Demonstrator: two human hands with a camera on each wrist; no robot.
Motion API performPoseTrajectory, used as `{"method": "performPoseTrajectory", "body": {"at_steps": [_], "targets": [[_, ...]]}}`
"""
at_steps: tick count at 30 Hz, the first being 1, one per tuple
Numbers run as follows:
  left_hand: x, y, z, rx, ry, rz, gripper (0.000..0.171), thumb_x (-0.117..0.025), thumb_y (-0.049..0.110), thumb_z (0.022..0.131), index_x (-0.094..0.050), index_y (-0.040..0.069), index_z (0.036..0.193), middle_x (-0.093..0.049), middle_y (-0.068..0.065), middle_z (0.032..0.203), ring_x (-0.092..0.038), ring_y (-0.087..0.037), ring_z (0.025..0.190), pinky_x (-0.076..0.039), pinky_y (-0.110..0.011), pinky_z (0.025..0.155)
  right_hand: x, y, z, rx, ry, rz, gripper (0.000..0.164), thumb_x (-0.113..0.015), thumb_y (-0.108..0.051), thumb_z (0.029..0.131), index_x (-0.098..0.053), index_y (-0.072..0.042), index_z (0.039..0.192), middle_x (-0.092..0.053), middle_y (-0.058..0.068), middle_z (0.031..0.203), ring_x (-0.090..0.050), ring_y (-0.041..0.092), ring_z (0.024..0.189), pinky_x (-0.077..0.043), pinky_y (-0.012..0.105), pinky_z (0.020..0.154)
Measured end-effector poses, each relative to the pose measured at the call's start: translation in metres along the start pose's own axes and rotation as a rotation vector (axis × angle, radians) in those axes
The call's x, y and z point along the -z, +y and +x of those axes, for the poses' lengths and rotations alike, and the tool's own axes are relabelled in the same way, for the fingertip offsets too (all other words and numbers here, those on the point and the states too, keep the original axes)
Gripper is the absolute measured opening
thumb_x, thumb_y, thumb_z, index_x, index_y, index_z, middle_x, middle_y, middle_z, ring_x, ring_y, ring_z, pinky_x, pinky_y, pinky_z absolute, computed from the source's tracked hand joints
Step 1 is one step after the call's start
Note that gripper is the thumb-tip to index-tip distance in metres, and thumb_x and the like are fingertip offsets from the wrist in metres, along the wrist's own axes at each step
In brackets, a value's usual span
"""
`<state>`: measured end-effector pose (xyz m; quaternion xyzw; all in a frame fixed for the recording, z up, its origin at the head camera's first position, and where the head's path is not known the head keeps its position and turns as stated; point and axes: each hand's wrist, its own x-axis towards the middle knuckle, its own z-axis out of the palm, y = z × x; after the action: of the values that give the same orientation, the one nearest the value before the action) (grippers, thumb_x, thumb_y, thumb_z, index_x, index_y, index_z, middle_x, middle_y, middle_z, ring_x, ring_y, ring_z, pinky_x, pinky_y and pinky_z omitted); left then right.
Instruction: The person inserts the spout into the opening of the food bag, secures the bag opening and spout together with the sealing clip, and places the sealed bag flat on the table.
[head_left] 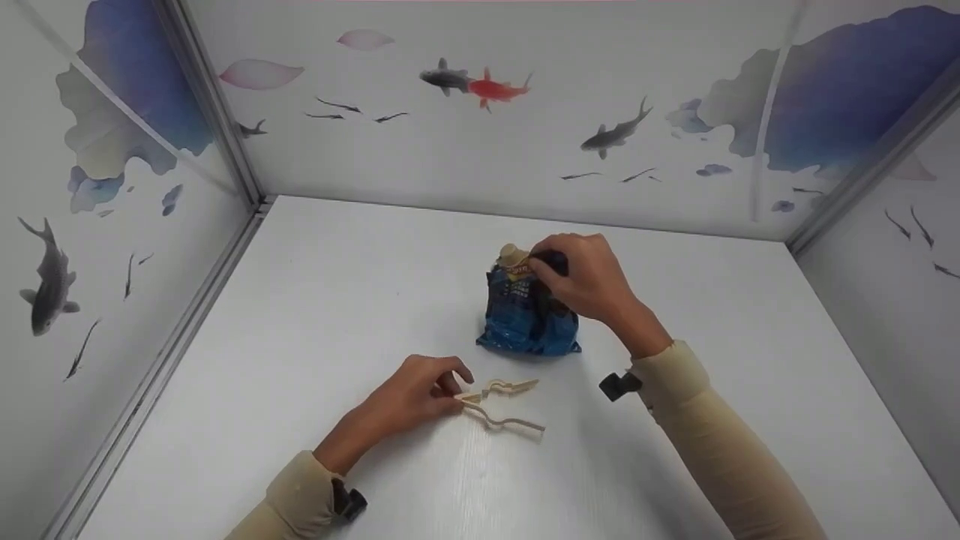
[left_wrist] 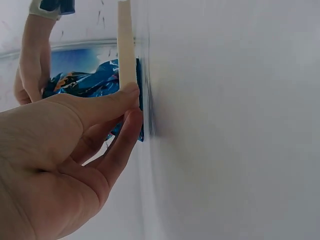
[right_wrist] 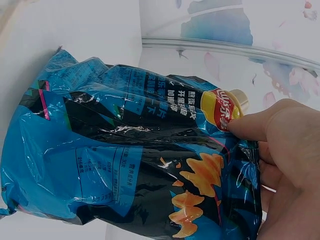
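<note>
Now has a table (head_left: 337, 300) under right hand (head_left: 589, 277) and left hand (head_left: 412, 391); with the right, grips the bag (head_left: 514, 319) by its top, just beneath that hand; with the left, pinches one end of the splayed clip (left_wrist: 127, 50), jutting ahead.

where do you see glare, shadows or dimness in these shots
Head view: soft shadow on the white table by the right sleeve; right wrist view: glare streaks across the crinkled bag; left wrist view: dimmer and greyish, with the pale clip fairly crisp.
</note>
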<state>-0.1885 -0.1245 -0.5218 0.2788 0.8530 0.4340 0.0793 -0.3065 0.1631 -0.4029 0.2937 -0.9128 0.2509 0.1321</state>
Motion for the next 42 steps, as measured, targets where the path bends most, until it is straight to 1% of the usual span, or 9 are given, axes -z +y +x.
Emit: {"method": "performPoseTrajectory", "body": {"at_steps": [5, 8, 12, 15, 22, 29, 34, 38, 42], "targets": [[0.005, -0.005, -0.007, 0.030, 0.069, -0.043, 0.034, -0.083, 0.000, 0.093, -0.073, 0.005, 0.125, -0.082, -0.006, 0.099, -0.079, -0.017, 0.092, -0.066, -0.032, 0.086, -0.001, 0.000, -0.001, 0.004, 0.001, 0.019, 0.021, -0.072, -0.024, 0.106, -0.081, -0.009, 0.118, -0.081, 0.009, 0.115, -0.075, 0.028, 0.108, -0.062, 0.050, 0.098], [0.009, -0.007, -0.011, 0.058, 0.121, -0.064, 0.035, -0.083, 0.001, 0.093, -0.074, 0.007, 0.126, -0.082, -0.004, 0.100, -0.079, -0.015, 0.093, -0.066, -0.031, 0.088, 0.000, -0.001, -0.002, -0.002, 0.000, 0.020, 0.022, -0.072, -0.025, 0.106, -0.081, -0.009, 0.118, -0.081, 0.009, 0.116, -0.074, 0.028, 0.108, -0.061, 0.050, 0.099], [0.016, -0.008, -0.014, 0.088, 0.189, -0.081, 0.034, -0.084, 0.003, 0.093, -0.075, 0.009, 0.125, -0.080, -0.001, 0.099, -0.077, -0.014, 0.094, -0.066, -0.032, 0.090, 0.000, -0.001, -0.002, -0.013, 0.000, 0.017, 0.022, -0.072, -0.026, 0.106, -0.081, -0.010, 0.119, -0.081, 0.009, 0.117, -0.073, 0.028, 0.109, -0.060, 0.050, 0.101], [0.020, -0.010, -0.016, 0.094, 0.238, -0.091, 0.034, -0.085, 0.004, 0.092, -0.075, 0.010, 0.124, -0.079, 0.001, 0.099, -0.076, -0.013, 0.094, -0.067, -0.034, 0.091, 0.000, -0.001, -0.002, -0.021, -0.003, 0.020, 0.023, -0.072, -0.026, 0.106, -0.081, -0.010, 0.119, -0.081, 0.009, 0.117, -0.073, 0.029, 0.110, -0.060, 0.050, 0.102], [0.026, -0.014, -0.016, 0.115, 0.345, -0.073, 0.033, -0.086, 0.005, 0.091, -0.077, 0.017, 0.120, -0.080, 0.006, 0.101, -0.076, -0.010, 0.094, -0.067, -0.034, 0.090, 0.000, 0.000, -0.002, -0.014, 0.003, 0.027, 0.022, -0.072, -0.025, 0.106, -0.081, -0.009, 0.119, -0.081, 0.009, 0.116, -0.074, 0.028, 0.109, -0.062, 0.050, 0.100], [0.029, -0.018, -0.015, 0.158, 0.443, -0.066, 0.029, -0.086, 0.007, 0.092, -0.077, 0.018, 0.118, -0.080, 0.007, 0.098, -0.076, -0.010, 0.094, -0.067, -0.033, 0.090, 0.000, -0.001, -0.001, -0.012, 0.007, 0.024, 0.022, -0.073, -0.025, 0.105, -0.081, -0.009, 0.117, -0.082, 0.009, 0.114, -0.075, 0.028, 0.108, -0.058, 0.052, 0.104], [0.032, -0.018, -0.013, 0.161, 0.493, -0.063, 0.029, -0.086, 0.007, 0.093, -0.077, 0.015, 0.120, -0.080, 0.004, 0.098, -0.075, -0.011, 0.093, -0.067, -0.034, 0.090, -0.001, 0.000, -0.001, -0.011, 0.005, 0.026, 0.021, -0.073, -0.024, 0.105, -0.081, -0.009, 0.117, -0.082, 0.008, 0.113, -0.076, 0.027, 0.107, -0.062, 0.049, 0.100], [0.033, -0.017, -0.007, 0.168, 0.514, -0.077, 0.030, -0.086, 0.006, 0.093, -0.077, 0.015, 0.120, -0.080, 0.001, 0.100, -0.075, -0.012, 0.094, -0.067, -0.033, 0.090, -0.001, -0.001, -0.001, -0.003, 0.006, 0.029, 0.021, -0.074, -0.023, 0.105, -0.081, -0.009, 0.117, -0.082, 0.008, 0.113, -0.076, 0.026, 0.106, -0.063, 0.049, 0.098], [0.031, -0.016, 0.000, 0.176, 0.525, -0.082, 0.029, -0.084, 0.007, 0.094, -0.076, 0.014, 0.121, -0.079, 0.002, 0.101, -0.075, -0.011, 0.095, -0.066, -0.030, 0.090, -0.001, -0.001, -0.001, -0.003, 0.006, 0.029, 0.021, -0.073, -0.024, 0.105, -0.081, -0.009, 0.117, -0.082, 0.008, 0.113, -0.076, 0.026, 0.106, -0.063, 0.049, 0.098]]}}
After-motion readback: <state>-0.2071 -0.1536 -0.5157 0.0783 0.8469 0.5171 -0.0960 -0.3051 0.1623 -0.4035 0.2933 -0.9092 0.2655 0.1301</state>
